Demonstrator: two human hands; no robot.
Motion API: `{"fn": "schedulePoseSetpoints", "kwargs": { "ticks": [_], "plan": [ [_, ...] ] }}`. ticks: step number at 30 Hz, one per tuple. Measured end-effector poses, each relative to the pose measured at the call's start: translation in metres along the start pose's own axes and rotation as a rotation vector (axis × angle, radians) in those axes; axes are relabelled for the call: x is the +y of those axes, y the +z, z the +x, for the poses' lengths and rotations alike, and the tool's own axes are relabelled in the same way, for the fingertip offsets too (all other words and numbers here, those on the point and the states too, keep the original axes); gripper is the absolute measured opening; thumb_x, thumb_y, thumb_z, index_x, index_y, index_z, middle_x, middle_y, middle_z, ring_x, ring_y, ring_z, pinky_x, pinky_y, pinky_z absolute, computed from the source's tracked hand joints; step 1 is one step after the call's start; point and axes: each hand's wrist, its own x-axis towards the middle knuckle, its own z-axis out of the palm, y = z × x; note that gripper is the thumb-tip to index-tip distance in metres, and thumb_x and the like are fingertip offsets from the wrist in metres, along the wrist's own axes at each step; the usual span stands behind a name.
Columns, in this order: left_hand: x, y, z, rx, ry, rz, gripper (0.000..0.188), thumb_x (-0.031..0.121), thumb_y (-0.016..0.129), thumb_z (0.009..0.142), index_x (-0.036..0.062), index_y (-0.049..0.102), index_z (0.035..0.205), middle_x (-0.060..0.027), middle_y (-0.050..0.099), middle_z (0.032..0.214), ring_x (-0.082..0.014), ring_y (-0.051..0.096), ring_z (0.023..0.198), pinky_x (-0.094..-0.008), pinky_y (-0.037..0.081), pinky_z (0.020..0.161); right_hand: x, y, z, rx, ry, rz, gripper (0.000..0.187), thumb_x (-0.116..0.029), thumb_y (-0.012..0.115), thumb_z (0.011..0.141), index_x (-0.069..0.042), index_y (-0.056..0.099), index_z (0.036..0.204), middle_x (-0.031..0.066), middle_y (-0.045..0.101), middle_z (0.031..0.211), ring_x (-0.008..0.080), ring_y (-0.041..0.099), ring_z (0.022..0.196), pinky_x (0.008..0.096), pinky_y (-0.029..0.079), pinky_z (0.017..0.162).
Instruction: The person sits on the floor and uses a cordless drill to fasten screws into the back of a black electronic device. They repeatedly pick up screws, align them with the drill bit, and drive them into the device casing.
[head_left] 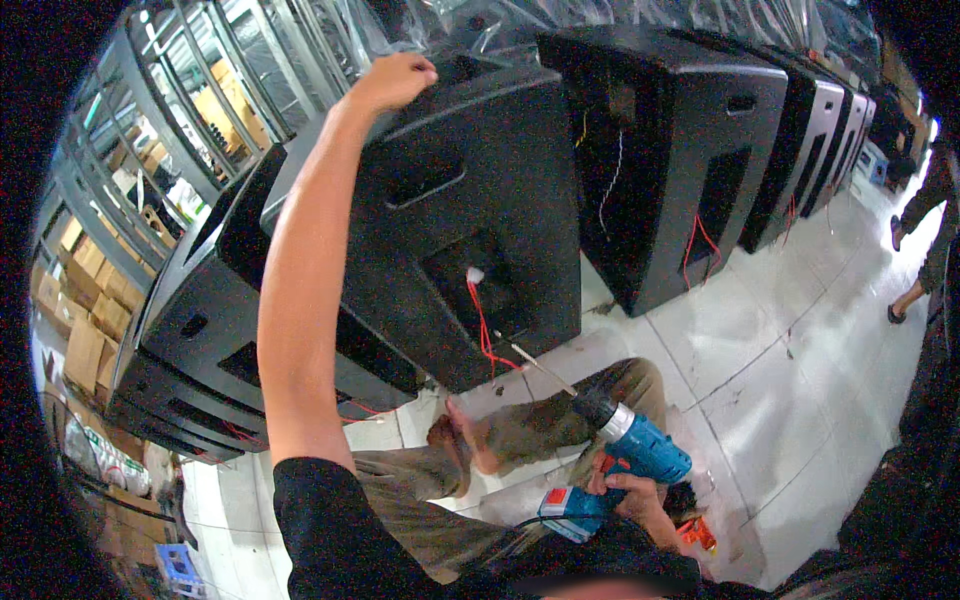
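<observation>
A black speaker cabinet [510,170] stands right in front of me. It has a recessed handle and a square opening, from which red wires [484,325] with a white connector [475,274] hang. My left hand [398,82] is at the top edge of this cabinet with its fingers curled closed; whatever they pinch is too small to make out. Low on the right, my right hand [640,500] grips a blue cordless drill [645,447] by its handle. The drill's long bit [545,368] points up and left, its tip near the red wires; whether it touches the cabinet I cannot tell.
More black cabinets [710,150] line up to the right, and others [215,350] stand at the left. Metal racks [150,100] and cardboard boxes [90,350] are at the far left. Orange items [697,535] lie beside my right hand. A person's legs [915,230] show at the far right.
</observation>
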Motion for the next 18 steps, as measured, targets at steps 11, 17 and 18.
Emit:
{"fn": "schedulePoseSetpoints", "kwargs": {
  "ticks": [11,17,18],
  "plan": [
    [-0.057,0.037,0.071,-0.812,-0.169,-0.285,0.052,0.030,0.063,0.078,0.0089,0.057,0.125,-0.0078,0.060,0.118,-0.0256,0.062,0.096,-0.0472,0.048,0.082,-0.031,-0.007,-0.004,-0.033,-0.074,0.130,0.042,-0.011,0.061,0.067,0.006,0.050,0.103,0.0111,0.058,0.068,0.0223,0.056,0.065,0.0344,0.046,0.069],
    [-0.074,0.006,0.054,-0.153,0.085,0.128,0.026,0.034,0.063,0.078,0.0131,0.073,0.089,-0.0090,0.071,0.090,-0.0254,0.067,0.079,-0.0358,0.050,0.075,-0.014,-0.002,-0.009,-0.077,-0.070,0.265,0.040,-0.016,0.065,0.068,0.001,0.055,0.104,0.0073,0.061,0.076,0.0179,0.058,0.070,0.0302,0.047,0.066],
    [-0.081,-0.009,0.057,-0.012,-0.039,0.132,0.024,0.034,0.063,0.077,0.0151,0.074,0.088,-0.0088,0.071,0.091,-0.0250,0.067,0.080,-0.0347,0.050,0.075,-0.012,0.000,-0.010,-0.054,-0.073,0.253,0.041,-0.016,0.065,0.068,0.001,0.055,0.104,0.0077,0.061,0.077,0.0182,0.058,0.071,0.0302,0.047,0.067]
  ]
}}
